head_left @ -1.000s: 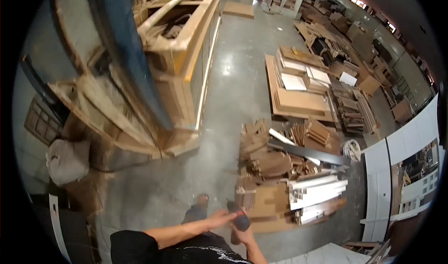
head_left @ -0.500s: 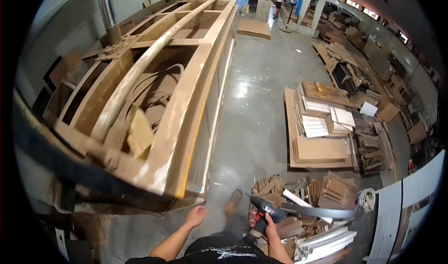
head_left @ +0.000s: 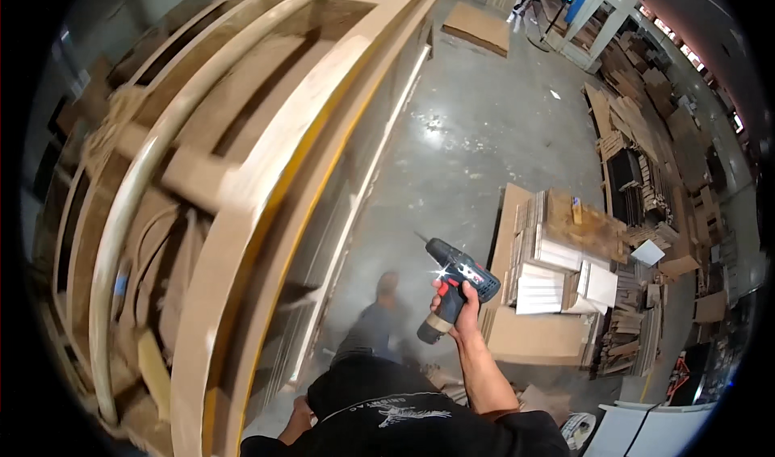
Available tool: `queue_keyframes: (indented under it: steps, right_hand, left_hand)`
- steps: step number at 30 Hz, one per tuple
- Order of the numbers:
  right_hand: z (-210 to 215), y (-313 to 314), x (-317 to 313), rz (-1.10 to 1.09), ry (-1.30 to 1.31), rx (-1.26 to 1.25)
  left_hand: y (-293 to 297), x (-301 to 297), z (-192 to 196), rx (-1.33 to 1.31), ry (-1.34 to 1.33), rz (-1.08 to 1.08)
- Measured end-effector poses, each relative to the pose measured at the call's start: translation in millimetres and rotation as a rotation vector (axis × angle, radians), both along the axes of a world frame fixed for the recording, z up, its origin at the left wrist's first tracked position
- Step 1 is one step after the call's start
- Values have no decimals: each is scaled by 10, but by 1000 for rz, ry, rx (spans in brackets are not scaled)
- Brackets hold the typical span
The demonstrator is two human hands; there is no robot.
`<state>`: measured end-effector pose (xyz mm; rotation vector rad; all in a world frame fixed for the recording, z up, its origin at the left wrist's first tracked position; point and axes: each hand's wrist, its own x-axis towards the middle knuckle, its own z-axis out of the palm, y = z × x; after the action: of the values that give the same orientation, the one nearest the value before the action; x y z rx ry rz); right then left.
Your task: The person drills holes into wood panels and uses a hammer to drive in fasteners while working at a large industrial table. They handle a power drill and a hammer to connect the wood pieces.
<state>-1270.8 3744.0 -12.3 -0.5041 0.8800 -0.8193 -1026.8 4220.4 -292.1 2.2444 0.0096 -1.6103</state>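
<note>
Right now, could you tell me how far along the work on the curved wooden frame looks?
Already done: the curved wooden frame stands assembled, with long bent rails and cross pieces joined. In hand: the right hand grips a cordless drill, raised clear of the frame, its bit touching nothing. The left hand hangs low by the frame's base, holding nothing visible. Left: stacked boards lie unused on the concrete floor; unfinished joints cannot be told through the blur.

wood frame (head_left: pixel 266 174) left, drill (head_left: pixel 456 283) center, board stacks (head_left: pixel 565 279) right on floor (head_left: pixel 476 134)
</note>
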Motion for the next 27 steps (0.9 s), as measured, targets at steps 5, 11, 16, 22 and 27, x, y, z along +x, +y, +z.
queue_keyframes:
  steps: [5,11,16,22,27]
  right_hand:
    - [426,-1729,-183,-132,-43,42]
    - [263,-3775,-856,-259,-66,1]
    - [-85,-5849,-1177,-297,-43,-17]
    - [216,-8531,-1268,-138,-78,-16]
    - [161,-10783,-1254,4,-22,-133]
  left_hand:
    - [-2720,550,-483,-251,-223,-128]
    - [-7472,509,600,-525,-157,-141]
    - [-10198,334,780,-640,-277,-234]
    - [-11360,-36,507,-301,-270,-298]
    - [-12108,-162,70,53,-296,-497]
